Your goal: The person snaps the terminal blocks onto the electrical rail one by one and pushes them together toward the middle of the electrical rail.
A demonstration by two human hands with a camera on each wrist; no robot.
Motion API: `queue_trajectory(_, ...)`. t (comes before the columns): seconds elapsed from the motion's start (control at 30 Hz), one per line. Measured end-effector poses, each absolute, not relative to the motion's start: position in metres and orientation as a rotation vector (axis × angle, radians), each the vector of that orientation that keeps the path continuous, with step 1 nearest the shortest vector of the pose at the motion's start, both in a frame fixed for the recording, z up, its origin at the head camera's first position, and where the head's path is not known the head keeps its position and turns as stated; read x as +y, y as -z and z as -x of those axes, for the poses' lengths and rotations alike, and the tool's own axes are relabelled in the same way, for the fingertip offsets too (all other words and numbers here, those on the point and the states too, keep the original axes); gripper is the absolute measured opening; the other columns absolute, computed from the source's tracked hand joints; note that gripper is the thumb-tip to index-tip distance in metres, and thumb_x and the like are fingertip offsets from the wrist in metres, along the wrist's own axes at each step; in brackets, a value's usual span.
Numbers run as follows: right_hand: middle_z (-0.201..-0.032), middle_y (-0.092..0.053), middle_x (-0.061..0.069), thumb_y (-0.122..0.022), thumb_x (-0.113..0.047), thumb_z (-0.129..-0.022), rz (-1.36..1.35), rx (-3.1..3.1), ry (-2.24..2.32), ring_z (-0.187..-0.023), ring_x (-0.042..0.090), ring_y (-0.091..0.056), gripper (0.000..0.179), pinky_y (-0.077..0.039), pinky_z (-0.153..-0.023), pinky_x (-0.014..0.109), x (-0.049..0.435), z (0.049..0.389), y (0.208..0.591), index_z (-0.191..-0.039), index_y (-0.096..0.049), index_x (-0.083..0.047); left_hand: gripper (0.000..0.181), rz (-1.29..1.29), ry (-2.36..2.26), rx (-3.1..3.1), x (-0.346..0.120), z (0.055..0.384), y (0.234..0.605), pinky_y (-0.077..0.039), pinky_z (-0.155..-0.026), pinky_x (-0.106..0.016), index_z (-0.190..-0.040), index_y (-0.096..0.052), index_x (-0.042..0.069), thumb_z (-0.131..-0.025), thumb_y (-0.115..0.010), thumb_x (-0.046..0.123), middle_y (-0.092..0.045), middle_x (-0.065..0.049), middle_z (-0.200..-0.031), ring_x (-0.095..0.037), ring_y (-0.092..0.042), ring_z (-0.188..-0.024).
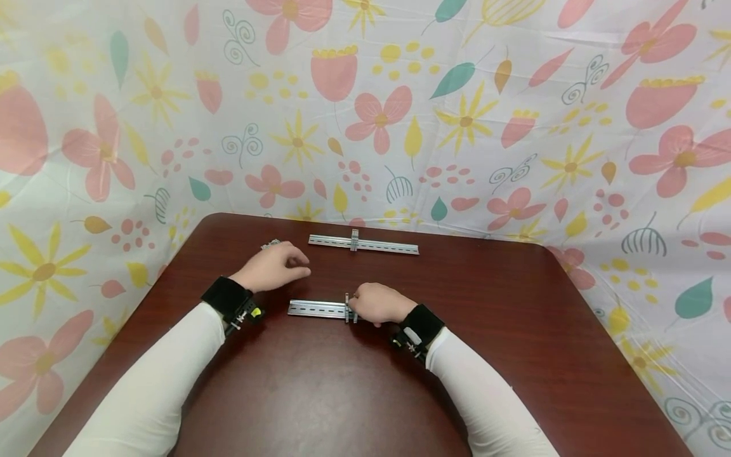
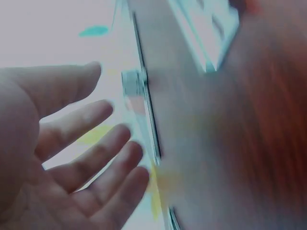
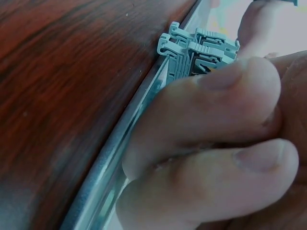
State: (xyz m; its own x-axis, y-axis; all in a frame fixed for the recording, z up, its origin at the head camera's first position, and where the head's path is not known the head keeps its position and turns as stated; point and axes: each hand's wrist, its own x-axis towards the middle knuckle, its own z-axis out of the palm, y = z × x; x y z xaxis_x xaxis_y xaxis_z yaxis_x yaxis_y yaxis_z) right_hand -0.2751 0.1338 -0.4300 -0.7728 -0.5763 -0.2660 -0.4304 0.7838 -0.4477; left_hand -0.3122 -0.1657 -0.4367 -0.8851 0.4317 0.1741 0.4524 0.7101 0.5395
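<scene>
My right hand holds the near slotted metal DIN rail by its right part, over the table. In the right wrist view, curled fingers lie across the rail, hiding part of it. Two grey terminal blocks sit upright on the rail, right beside those fingers. My left hand hovers to the left with nothing in it; the left wrist view shows its fingers apart and loosely bent. Behind it, partly covered, lie small grey pieces, too small to tell.
A second DIN rail lies near the table's back edge, with a grey terminal block on it. The dark brown table meets a flower-patterned cloth at the back. The left wrist view is blurred.
</scene>
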Motion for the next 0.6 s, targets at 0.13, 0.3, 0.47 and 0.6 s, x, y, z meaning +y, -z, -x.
queue_trajectory(0.13, -0.05, -0.048, -0.004, -0.049, -0.021, -0.117, 0.777, 2.578, 0.529, -0.042, 0.016, -0.054, 0.051, -0.05, -0.065, 0.028, 0.135, 0.275, 0.429, -0.066, -0.05, -0.02, 0.035, 0.548, 0.908, -2.838, -0.181, 0.319, 0.44, -0.056, -0.099, -0.051, -0.129, -0.081, 0.007, -0.105, -0.079, 0.033, -0.071, -0.01, -0.122, -0.03, -0.068, -0.114)
queue_trajectory(0.3, -0.05, -0.048, -0.004, -0.05, -0.02, -0.116, 0.762, 2.57, 0.557, -0.042, 0.016, -0.054, 0.051, -0.05, -0.064, 0.028, 0.135, 0.275, 0.429, -0.065, -0.049, -0.02, 0.044, 0.434, 0.833, -2.824, -0.193, 0.324, 0.445, -0.055, -0.099, -0.056, -0.139, -0.074, 0.001, -0.108, -0.075, 0.032, -0.068, -0.019, -0.133, -0.036, -0.065, -0.119)
queue_trajectory(0.47, -0.05, -0.047, -0.004, -0.05, -0.02, -0.117, 0.738, 2.573, 0.559, -0.043, 0.016, -0.054, 0.052, -0.048, -0.063, 0.028, 0.135, 0.275, 0.43, -0.065, -0.048, -0.02, 0.057, 0.411, 0.8, -2.893, -0.201, 0.326, 0.447, -0.051, -0.108, -0.062, -0.151, -0.065, -0.002, -0.108, -0.074, 0.034, -0.059, -0.024, -0.151, -0.043, -0.058, -0.135)
queue_trajectory(0.6, -0.05, -0.047, -0.003, -0.049, -0.021, -0.117, 0.731, 2.571, 0.558, -0.043, 0.016, -0.054, 0.052, -0.049, -0.064, 0.028, 0.135, 0.275, 0.43, -0.064, -0.048, -0.02, 0.07, 0.423, 0.771, -2.973, -0.206, 0.329, 0.45, -0.041, -0.121, -0.065, -0.16, -0.053, -0.005, -0.108, -0.074, 0.037, -0.046, -0.029, -0.166, -0.047, -0.044, -0.153)
